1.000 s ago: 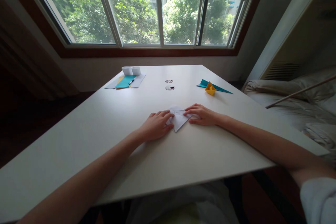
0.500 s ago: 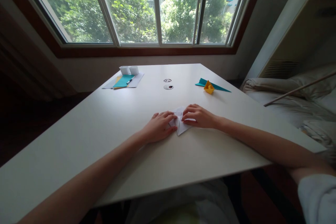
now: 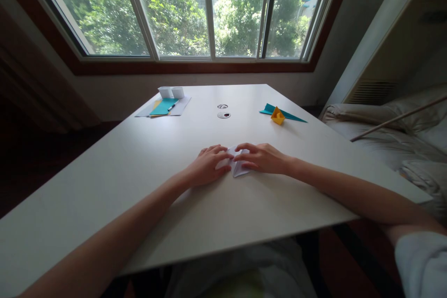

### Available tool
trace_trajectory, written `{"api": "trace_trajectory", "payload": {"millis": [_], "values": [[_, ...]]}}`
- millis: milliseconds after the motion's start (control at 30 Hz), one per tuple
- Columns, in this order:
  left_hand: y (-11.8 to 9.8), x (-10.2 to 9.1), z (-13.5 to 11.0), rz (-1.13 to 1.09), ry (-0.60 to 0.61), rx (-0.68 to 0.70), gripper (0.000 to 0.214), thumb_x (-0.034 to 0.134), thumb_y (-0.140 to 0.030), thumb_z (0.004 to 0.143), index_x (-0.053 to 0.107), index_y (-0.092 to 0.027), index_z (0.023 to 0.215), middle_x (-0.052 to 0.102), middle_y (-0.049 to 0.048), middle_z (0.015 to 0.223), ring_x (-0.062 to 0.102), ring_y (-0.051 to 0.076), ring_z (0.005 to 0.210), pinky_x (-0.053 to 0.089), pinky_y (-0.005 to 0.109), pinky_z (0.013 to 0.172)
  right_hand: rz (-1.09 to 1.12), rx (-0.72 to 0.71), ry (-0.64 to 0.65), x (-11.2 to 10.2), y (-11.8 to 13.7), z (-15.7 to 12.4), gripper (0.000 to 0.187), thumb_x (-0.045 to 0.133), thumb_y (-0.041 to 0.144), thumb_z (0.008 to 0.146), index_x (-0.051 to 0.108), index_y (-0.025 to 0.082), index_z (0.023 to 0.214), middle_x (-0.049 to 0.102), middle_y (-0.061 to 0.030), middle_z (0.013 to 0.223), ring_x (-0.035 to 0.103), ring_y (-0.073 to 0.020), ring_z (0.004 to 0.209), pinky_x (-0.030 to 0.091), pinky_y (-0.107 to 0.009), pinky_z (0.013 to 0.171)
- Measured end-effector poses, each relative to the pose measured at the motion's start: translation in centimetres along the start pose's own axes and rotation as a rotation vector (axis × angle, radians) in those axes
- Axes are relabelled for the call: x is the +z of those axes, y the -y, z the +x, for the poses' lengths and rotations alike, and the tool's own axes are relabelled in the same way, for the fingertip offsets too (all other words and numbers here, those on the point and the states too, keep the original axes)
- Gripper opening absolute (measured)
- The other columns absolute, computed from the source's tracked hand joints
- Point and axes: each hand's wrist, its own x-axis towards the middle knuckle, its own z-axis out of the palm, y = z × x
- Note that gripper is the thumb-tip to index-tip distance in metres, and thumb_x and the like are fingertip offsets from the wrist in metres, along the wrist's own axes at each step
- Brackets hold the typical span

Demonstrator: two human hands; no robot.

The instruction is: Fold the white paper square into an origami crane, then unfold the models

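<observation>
Head view: folded paper [image 3: 240, 170], frame centre.
Left hand [image 3: 208, 165] and right hand [image 3: 267, 158] touch it; if gripping, I cannot tell.

I can't read any words or numbers here. The far round piece [image 3: 222, 106] and the near round piece [image 3: 223, 115] on the white table [image 3: 216, 223] both have dark marks on them. The marks are too small to tell if they are letters or pictures.
</observation>
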Motion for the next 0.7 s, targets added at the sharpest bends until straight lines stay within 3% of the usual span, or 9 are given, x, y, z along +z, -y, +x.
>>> {"api": "trace_trajectory", "payload": {"millis": [133,233,300,467,700], "values": [[-0.9,-0.4,-0.1,0.08,-0.023,-0.041,0.027,0.044,-0.035,0.085,0.059,-0.026,0.106,0.055,0.0051,0.115,0.048,0.023,0.109,0.038,0.039,0.091,0.027,-0.05,0.056,-0.3,-0.3,0.3,0.027,0.041,0.029,0.091,0.058,0.027,0.112,0.061,-0.0018,0.115,0.06,-0.0123,0.082,0.043,-0.023,0.065],[-3.0,-0.9,-0.4,0.19,-0.012,-0.122,0.027,0.038,-0.032,0.088,0.062,-0.023,0.093,0.062,0.0062,0.091,0.055,0.022,0.089,0.041,0.039,0.082,0.055,-0.041,0.084,-0.3,-0.9,0.5,0.026,0.042,0.029,0.09,0.063,0.025,0.105,0.067,-0.0025,0.099,0.057,-0.0144,0.082,0.041,-0.026,0.069],[-4.8,-1.0,-0.9,0.199,0.008,-0.117,0.028,0.035,-0.032,0.089,0.061,-0.022,0.095,0.062,0.0059,0.084,0.056,0.021,0.081,0.042,0.037,0.076,0.041,-0.015,0.087,-0.3,-1.3,0.5,0.025,0.046,0.031,0.089,0.064,0.025,0.104,0.068,-0.0036,0.093,0.055,-0.0164,0.082,0.04,-0.028,0.07],[-7.9,-0.3,-1.6,0.217,0.053,-0.111,0.042,0.034,-0.041,0.089,0.048,-0.018,0.121,0.058,0.0115,0.103,0.052,0.025,0.092,0.044,0.036,0.073,-0.002,0.071,0.101,-0.4,-1.8,0.4,0.022,0.051,0.036,0.085,0.066,0.025,0.097,0.066,-0.0053,0.083,0.052,-0.0188,0.083,0.037,-0.03,0.071],[-7.8,1.1,-1.7,0.22,0.069,-0.225,0.057,0.024,-0.05,0.089,0.036,-0.016,0.133,0.043,0.0149,0.131,0.041,0.032,0.114,0.037,0.047,0.089,0.001,0.117,0.099,-0.1,-1.4,0.3,0.022,0.05,0.032,0.085,0.066,0.017,0.082,0.064,-0.0071,0.086,0.055,-0.0165,0.08,0.037,-0.028,0.071]]}}
